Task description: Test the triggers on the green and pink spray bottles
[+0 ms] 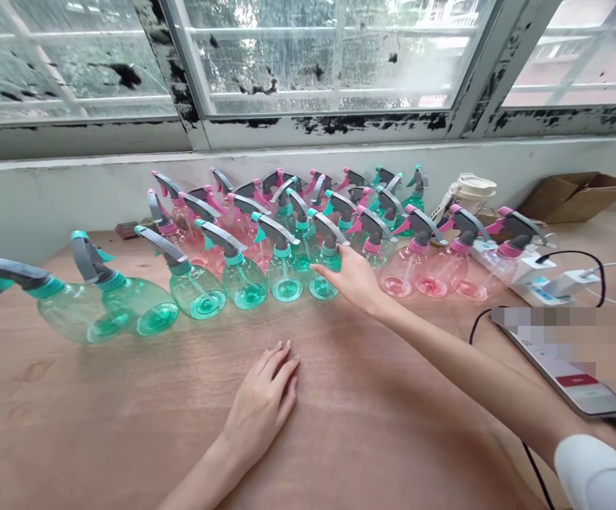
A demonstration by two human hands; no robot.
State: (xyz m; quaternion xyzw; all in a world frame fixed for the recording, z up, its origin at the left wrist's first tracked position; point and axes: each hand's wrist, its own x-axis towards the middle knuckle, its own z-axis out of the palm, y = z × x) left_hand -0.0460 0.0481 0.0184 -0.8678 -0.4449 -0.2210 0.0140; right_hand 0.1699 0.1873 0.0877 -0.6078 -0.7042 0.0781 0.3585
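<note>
The right hand (358, 280) reaches a green spray bottle (323, 287) in the front row, thumb before it; whether the fingers close on it cannot be told. The step appears to be grasping; lifting would call for a firm neck hold, clear of neighbouring bottles (287, 278) just beside. Open tabletop (100, 425) lies nearer, where the left hand (265, 397) rests empty, fingers extended; the left edge is well apart.

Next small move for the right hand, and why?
Probably close the right hand more firmly around the green bottle behind its thumb: the thumb crosses the bottle's front, but the far side is hidden, so a secure hold isn't confirmed. The left hand rests on the table, holding nothing.
</note>
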